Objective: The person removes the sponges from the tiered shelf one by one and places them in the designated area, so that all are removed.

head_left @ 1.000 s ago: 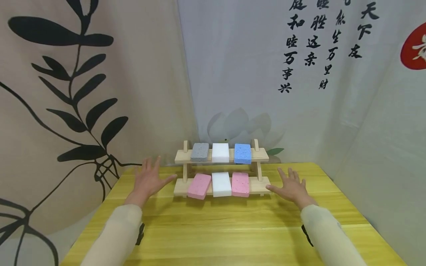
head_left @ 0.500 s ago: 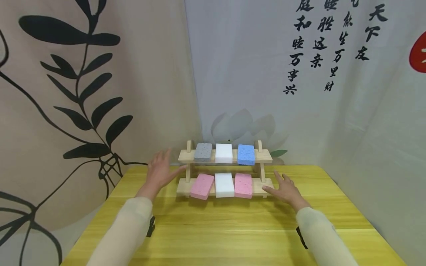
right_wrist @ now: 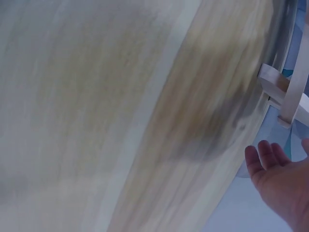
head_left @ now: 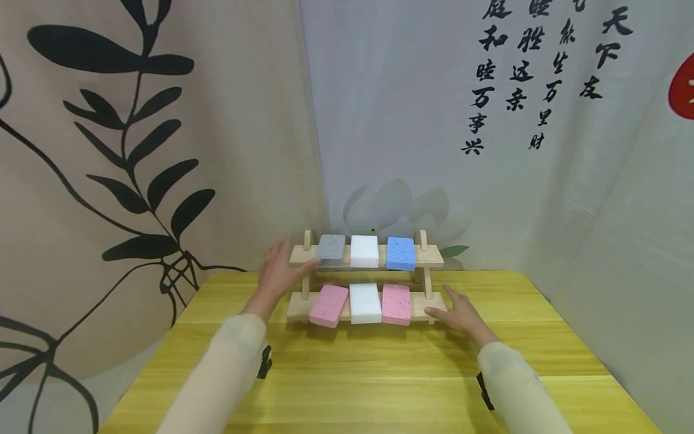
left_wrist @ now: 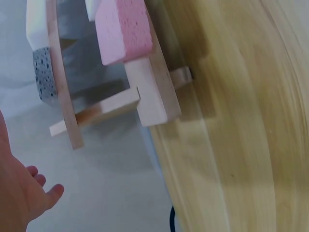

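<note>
Six sponges sit on a two-tier wooden rack (head_left: pixel 432 259), between the hands, on a wood-grain table (head_left: pixel 347 386). From left: the left hand (head_left: pixel 278 276) is at the rack's left end, fingers extended and spread, thumb apart. Its thumb overlaps the edge of the grey sponge (head_left: pixel 331 249) in the head view; the left wrist view shows them apart. Upper shelf continues with a white sponge (head_left: pixel 364 251) and a blue sponge (head_left: pixel 401 253). Lower shelf: a pink sponge (head_left: pixel 328 305) set askew, a second white sponge (head_left: pixel 365 304), a second pink sponge (head_left: pixel 396 304). The right hand (head_left: pixel 461 314) is at the rack's right end, fingers extended, thumb apart; whether the thumb touches the shelf cannot be determined.

Writing on the backcloth (head_left: pixel 423 108), columns left to right: 庭和睦万事兴; 睦胜远亲; 能生万里财, beneath a cut-off character; 天下友. The red disc (head_left: pixel 682 90) is cut by the frame, its character unreadable.

Both wrist views crop the rack; the right one also crops the thumb.
</note>
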Demonstrator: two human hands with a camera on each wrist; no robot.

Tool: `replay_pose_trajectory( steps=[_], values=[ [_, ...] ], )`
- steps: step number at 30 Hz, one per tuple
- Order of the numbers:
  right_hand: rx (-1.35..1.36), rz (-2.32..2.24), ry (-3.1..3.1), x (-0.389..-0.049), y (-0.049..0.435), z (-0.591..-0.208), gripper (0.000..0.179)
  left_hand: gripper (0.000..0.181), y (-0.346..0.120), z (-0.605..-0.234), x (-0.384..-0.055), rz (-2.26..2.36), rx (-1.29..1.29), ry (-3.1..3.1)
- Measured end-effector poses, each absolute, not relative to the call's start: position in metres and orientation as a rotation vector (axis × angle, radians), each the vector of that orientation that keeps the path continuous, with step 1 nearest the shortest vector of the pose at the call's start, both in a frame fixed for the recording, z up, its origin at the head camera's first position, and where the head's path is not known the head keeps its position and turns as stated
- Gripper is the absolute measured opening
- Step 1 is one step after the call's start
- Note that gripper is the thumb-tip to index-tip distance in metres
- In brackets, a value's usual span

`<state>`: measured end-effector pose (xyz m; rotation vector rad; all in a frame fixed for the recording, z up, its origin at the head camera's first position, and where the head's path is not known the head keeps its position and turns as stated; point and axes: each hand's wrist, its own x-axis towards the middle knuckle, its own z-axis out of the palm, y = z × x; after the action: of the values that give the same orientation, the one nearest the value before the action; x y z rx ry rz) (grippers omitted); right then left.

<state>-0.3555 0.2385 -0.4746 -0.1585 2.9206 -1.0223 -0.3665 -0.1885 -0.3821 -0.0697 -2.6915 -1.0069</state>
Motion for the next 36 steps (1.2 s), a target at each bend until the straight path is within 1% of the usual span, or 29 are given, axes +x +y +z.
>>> replay_pose_trajectory(
  steps=[8, 12, 21, 29, 36],
  values=[
    [-0.145, -1.223, 2.799, -0.354, 0.242, -0.478, 0.094, 0.109, -0.177, -0.383, -0.370, -1.110, -0.063, -2.646],
    [-0.132, -1.292, 2.743, -0.358, 0.246, -0.485, 0.091, 0.107, -0.173, -0.385, -0.371, -1.188, -0.029, -2.625],
    [-0.159, -1.319, 2.738, -0.360, 0.249, -0.494, 0.085, 0.103, -0.161, -0.393, -0.374, -1.331, 0.009, -2.550],
    [-0.108, -1.397, 2.661, -0.362, 0.248, -0.497, 0.085, 0.096, -0.148, -0.400, -0.381, -1.399, 0.090, -2.484],
    [-0.076, -1.420, 2.631, -0.360, 0.246, -0.498, 0.085, 0.094, -0.137, -0.405, -0.384, -1.461, 0.141, -2.417]
  ],
)
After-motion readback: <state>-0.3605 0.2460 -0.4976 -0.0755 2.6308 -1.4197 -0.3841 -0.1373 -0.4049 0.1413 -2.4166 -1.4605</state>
